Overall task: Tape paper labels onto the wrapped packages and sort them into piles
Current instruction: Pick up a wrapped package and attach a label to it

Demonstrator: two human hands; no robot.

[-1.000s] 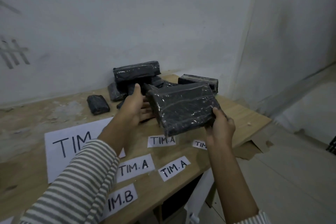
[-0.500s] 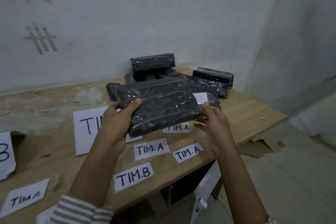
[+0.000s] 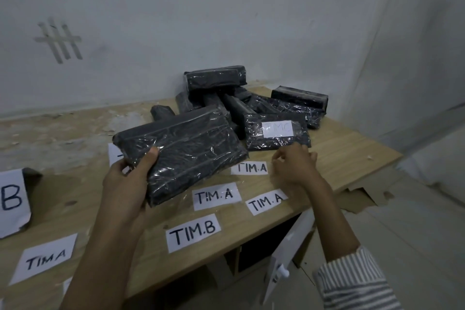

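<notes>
Left hand [image 3: 130, 178] grips a big black wrapped package [image 3: 183, 151] by its near-left corner, thumb on top, fingers under; package is tilted and lifted over the wooden table [image 3: 352, 156]. Right hand [image 3: 294, 166] is over the table just beside the upper "TIM.A" label [image 3: 249, 167], fingers curled loosely, pinched on nothing I can make out; can't tell if it touches the label. Just beyond that hand lies a smaller package with a white label [image 3: 276, 133] taped on, writing faint. Pile of more black packages [image 3: 216, 80] behind, against the wall. Loose labels on the table: two more "TIM.A" slips [image 3: 216, 196] [image 3: 266, 202], a "TIM.B" slip [image 3: 193, 232], another "TIMA" slip [image 3: 45, 258] at far left.
</notes>
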